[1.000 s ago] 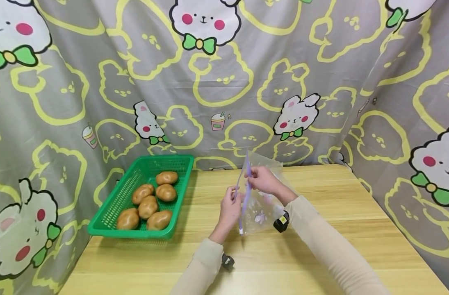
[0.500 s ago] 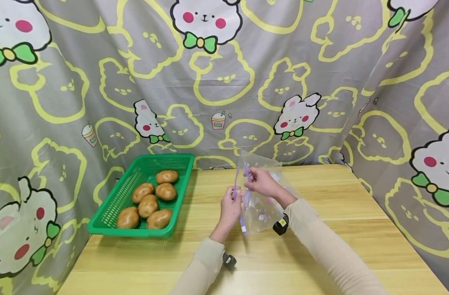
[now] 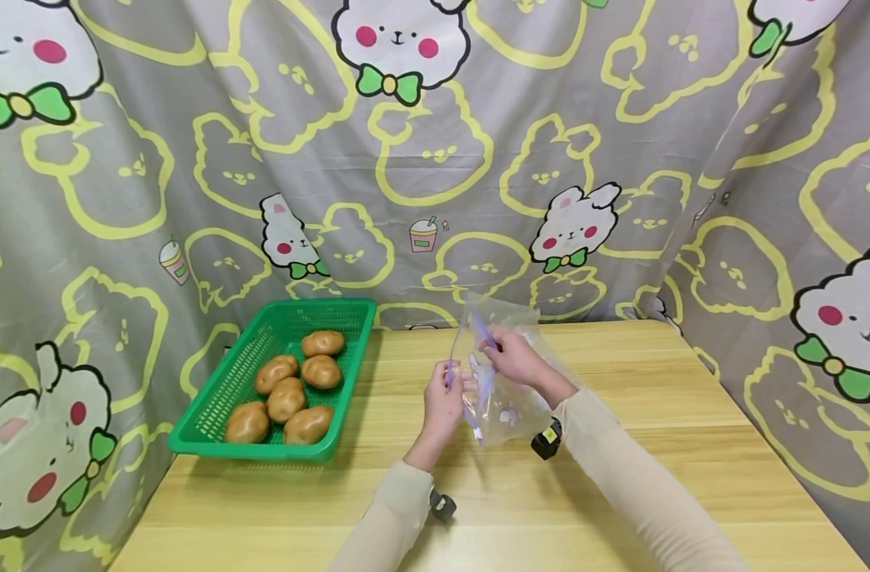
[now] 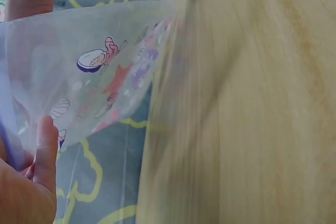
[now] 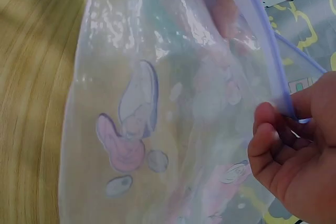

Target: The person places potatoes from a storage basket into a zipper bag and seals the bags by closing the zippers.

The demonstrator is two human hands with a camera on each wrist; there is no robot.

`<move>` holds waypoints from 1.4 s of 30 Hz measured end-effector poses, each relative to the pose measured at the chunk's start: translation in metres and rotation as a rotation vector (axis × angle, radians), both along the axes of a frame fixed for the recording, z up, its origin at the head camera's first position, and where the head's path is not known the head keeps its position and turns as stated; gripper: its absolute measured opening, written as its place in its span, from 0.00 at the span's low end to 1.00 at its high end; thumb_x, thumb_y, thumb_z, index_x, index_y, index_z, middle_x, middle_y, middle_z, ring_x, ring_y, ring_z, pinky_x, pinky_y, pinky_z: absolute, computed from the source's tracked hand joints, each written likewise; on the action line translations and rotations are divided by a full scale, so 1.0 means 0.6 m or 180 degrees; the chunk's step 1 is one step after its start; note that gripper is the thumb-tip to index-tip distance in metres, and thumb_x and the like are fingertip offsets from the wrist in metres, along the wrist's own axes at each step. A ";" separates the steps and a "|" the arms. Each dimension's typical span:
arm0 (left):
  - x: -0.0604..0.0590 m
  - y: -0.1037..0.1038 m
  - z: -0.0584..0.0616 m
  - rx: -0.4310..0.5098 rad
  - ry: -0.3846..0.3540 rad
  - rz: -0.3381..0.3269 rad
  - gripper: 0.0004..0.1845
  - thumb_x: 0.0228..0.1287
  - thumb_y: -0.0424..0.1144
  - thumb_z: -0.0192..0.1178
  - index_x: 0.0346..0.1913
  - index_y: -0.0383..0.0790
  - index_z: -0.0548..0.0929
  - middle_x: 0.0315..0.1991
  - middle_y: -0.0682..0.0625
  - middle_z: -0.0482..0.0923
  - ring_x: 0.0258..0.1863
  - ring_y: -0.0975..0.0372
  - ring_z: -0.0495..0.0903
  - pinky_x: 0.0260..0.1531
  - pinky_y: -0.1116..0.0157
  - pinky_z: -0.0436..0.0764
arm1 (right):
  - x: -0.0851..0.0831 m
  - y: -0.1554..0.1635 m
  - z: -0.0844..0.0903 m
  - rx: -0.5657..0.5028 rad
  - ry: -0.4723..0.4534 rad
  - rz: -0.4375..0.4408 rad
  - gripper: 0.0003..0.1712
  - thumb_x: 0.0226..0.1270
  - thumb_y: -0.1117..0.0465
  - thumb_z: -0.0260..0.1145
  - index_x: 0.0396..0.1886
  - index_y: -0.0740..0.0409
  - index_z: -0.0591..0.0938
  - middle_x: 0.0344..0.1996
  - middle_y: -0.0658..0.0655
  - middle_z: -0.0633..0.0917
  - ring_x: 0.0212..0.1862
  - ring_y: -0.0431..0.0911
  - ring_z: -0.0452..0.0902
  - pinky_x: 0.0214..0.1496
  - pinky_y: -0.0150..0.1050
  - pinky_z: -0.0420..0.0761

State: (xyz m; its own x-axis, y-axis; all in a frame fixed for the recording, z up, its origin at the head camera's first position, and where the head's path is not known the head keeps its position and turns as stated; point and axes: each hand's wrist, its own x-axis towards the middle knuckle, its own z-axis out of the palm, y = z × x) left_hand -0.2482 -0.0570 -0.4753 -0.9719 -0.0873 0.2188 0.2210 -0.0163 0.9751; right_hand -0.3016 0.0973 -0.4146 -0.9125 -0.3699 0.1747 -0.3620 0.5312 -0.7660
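Observation:
A clear zip bag (image 3: 509, 417) with pink and purple printed figures and a purple zip edge is held up over the table, its mouth parted and facing left. My left hand (image 3: 443, 405) pinches one side of the mouth; in the left wrist view its thumb and fingers (image 4: 46, 150) close on the purple strip. With my right hand (image 3: 516, 361) I grip the other side of the mouth, and the right wrist view shows the curled fingers (image 5: 265, 145) on the purple edge. No contents show through the printed plastic.
Left of the hands stands a green plastic basket (image 3: 349, 397) with several potatoes (image 3: 287, 400) in it. The wooden table (image 3: 663, 477) ends at a patterned grey curtain (image 3: 377, 175) behind and on both sides.
My right hand has drawn its side of the bag's mouth rightward, so the opening is wider and the bag is tilted more. The left hand has barely moved; the potatoes stay put.

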 end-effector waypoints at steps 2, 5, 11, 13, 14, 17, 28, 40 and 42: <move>0.000 -0.002 0.001 0.0038 -0.0123 0.0011 0.15 0.69 0.25 0.46 0.56 0.30 0.70 0.41 0.38 0.81 0.33 0.53 0.84 0.27 0.62 0.83 | 0.001 0.000 0.002 0.0024 -0.0016 -0.0060 0.12 0.72 0.65 0.53 0.32 0.69 0.78 0.23 0.57 0.76 0.20 0.42 0.67 0.22 0.33 0.68; 0.001 -0.006 0.005 0.0027 -0.0271 0.0033 0.19 0.67 0.23 0.45 0.60 0.31 0.69 0.44 0.36 0.79 0.35 0.49 0.83 0.27 0.63 0.83 | 0.002 0.001 0.003 0.0042 -0.0012 -0.0093 0.14 0.73 0.63 0.52 0.32 0.69 0.77 0.20 0.54 0.73 0.17 0.41 0.65 0.20 0.33 0.65; 0.022 -0.015 0.043 -0.0173 -0.0323 0.0024 0.22 0.63 0.19 0.43 0.61 0.26 0.67 0.49 0.31 0.76 0.38 0.43 0.81 0.27 0.63 0.82 | -0.001 0.004 -0.003 0.0080 0.0041 -0.0132 0.16 0.74 0.60 0.51 0.31 0.67 0.76 0.14 0.51 0.69 0.15 0.41 0.62 0.18 0.33 0.63; 0.030 -0.015 0.056 -0.0218 -0.0300 0.0026 0.21 0.64 0.19 0.43 0.59 0.25 0.68 0.49 0.30 0.76 0.39 0.41 0.80 0.28 0.60 0.82 | 0.000 0.005 -0.003 0.0097 0.0083 -0.0152 0.16 0.74 0.60 0.51 0.30 0.67 0.76 0.15 0.51 0.71 0.16 0.41 0.63 0.18 0.34 0.65; 0.032 -0.015 0.058 -0.0205 -0.0296 0.0021 0.19 0.65 0.20 0.43 0.58 0.25 0.69 0.49 0.29 0.75 0.40 0.40 0.80 0.30 0.59 0.83 | 0.001 0.006 -0.002 0.0113 0.0105 -0.0158 0.15 0.74 0.60 0.51 0.30 0.66 0.76 0.15 0.51 0.72 0.16 0.42 0.65 0.19 0.35 0.66; 0.033 -0.015 0.061 -0.0173 -0.0279 -0.0005 0.16 0.69 0.23 0.42 0.56 0.23 0.71 0.49 0.28 0.75 0.41 0.39 0.80 0.32 0.56 0.82 | 0.003 0.007 0.001 0.0159 0.0117 -0.0201 0.15 0.75 0.60 0.50 0.34 0.66 0.77 0.18 0.52 0.74 0.18 0.43 0.68 0.21 0.37 0.69; -0.011 -0.009 0.009 -0.0106 -0.0396 0.0185 0.15 0.74 0.35 0.45 0.48 0.26 0.78 0.43 0.34 0.81 0.38 0.44 0.83 0.29 0.59 0.83 | 0.014 0.018 0.011 0.0339 0.0248 -0.0011 0.12 0.72 0.61 0.56 0.30 0.64 0.76 0.16 0.51 0.74 0.17 0.42 0.73 0.20 0.36 0.72; -0.012 -0.010 0.015 -0.0123 -0.0463 0.0175 0.17 0.75 0.36 0.43 0.51 0.25 0.77 0.42 0.37 0.82 0.38 0.47 0.83 0.31 0.58 0.83 | 0.025 0.032 0.020 0.0205 0.0402 0.0199 0.07 0.55 0.72 0.62 0.35 0.68 0.82 0.26 0.56 0.78 0.23 0.42 0.70 0.24 0.34 0.71; -0.014 -0.014 0.014 -0.0158 -0.0483 0.0218 0.16 0.75 0.35 0.44 0.50 0.25 0.77 0.42 0.38 0.82 0.36 0.49 0.84 0.28 0.62 0.83 | 0.026 0.038 0.021 0.0164 0.0361 0.0170 0.07 0.57 0.72 0.60 0.34 0.68 0.83 0.29 0.58 0.81 0.23 0.42 0.73 0.23 0.35 0.74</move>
State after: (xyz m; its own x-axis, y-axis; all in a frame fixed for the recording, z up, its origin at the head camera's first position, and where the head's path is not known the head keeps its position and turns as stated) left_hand -0.2566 -0.0655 -0.4670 -0.9862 -0.1472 0.0758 0.0702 0.0428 0.9966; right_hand -0.2859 0.1199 -0.4022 -0.8667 -0.4287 0.2550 -0.4735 0.5464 -0.6908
